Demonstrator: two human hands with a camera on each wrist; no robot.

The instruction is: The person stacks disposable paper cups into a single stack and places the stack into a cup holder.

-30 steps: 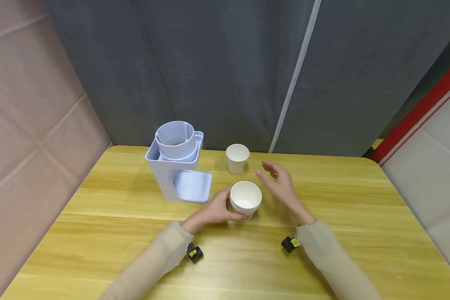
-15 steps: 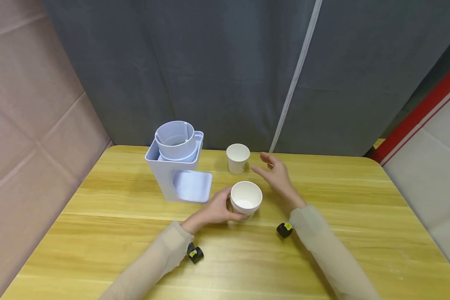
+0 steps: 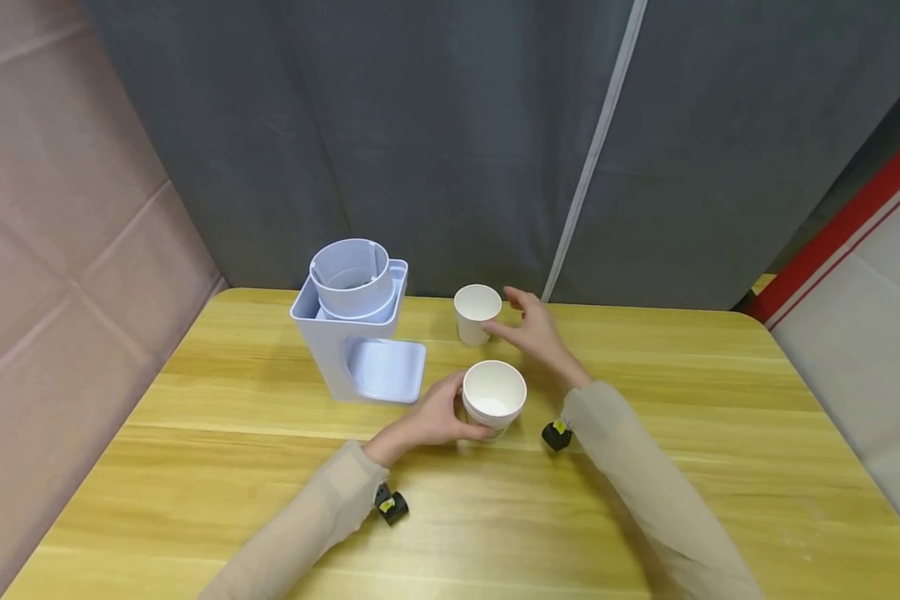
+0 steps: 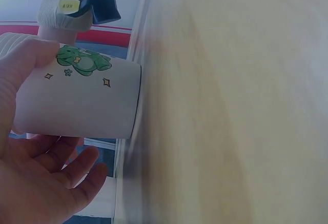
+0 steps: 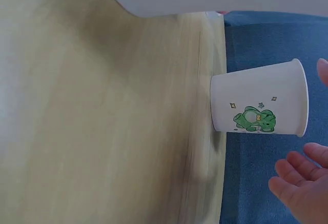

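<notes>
In the head view my left hand (image 3: 437, 415) holds a stack of nested white paper cups (image 3: 492, 398) upright on the table, its thumb and fingers round the near and left sides. The left wrist view shows a green cartoon animal printed on the outer cup (image 4: 77, 101). Behind the stack stands a single white paper cup (image 3: 473, 327), with the same kind of print in the right wrist view. My right hand (image 3: 537, 335) is at that cup's right side, thumb and fingers spread apart. In the right wrist view its fingers (image 5: 294, 170) lie beside the cup's rim with a gap between.
Left of the cups stands a pale lavender plastic stand (image 3: 337, 358) with a round open holder (image 3: 350, 279) on top and a flat tray (image 3: 385, 371) at its foot. A grey curtain (image 3: 420, 150) hangs behind the wooden table's (image 3: 270, 483) far edge.
My right hand has moved left and away from me, closing in on the single cup. My left hand and the cup stack have stayed in place.
</notes>
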